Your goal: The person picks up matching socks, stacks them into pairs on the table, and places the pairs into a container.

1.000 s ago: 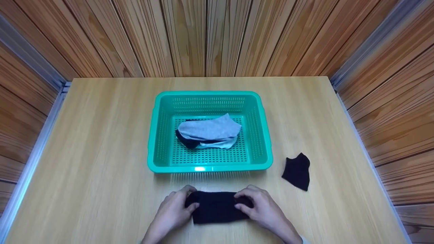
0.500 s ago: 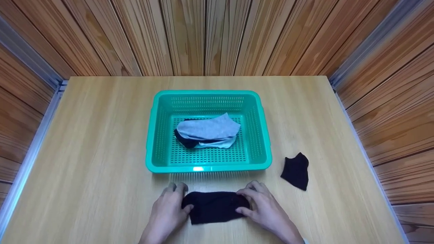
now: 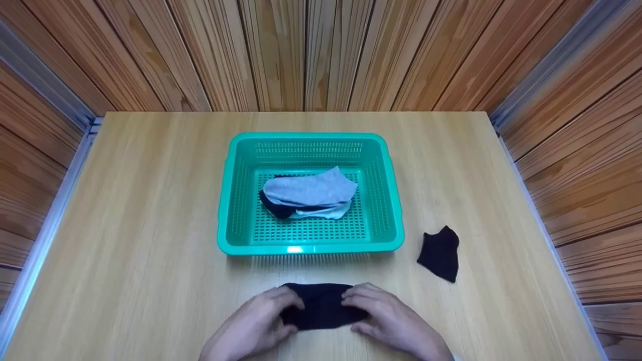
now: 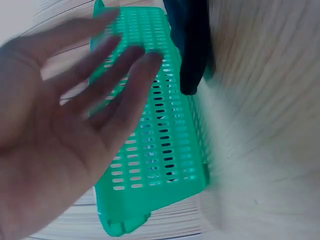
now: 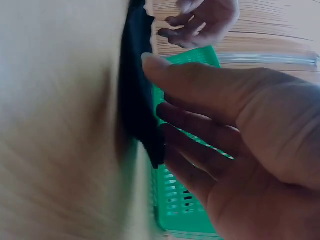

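Note:
A black sock [image 3: 323,306] lies flat on the table before the basket, between my two hands. My left hand [image 3: 258,321] is at its left end, fingertips over the cloth in the head view. In the left wrist view its fingers are spread, and a gap shows between them and the sock [image 4: 192,50]. At the other end is my right hand [image 3: 383,316], its fingers over the upper edge and its thumb by the lower one. The right wrist view shows those fingers extended, with thumb and fingertips by the sock [image 5: 137,75], not closed round it.
A green plastic basket [image 3: 311,248] stands just beyond my hands. Inside lie a grey sock [image 3: 308,190] and black and pale socks partly beneath it. Another small black sock [image 3: 441,254] lies right of the basket. Wooden panels [image 3: 281,55] enclose the table's back and sides.
My left hand has let go of the sock's left end, and its fingers now reach over the cloth. The right hand's pinch has loosened, and its fingers have shifted slightly left. The basket stays put.

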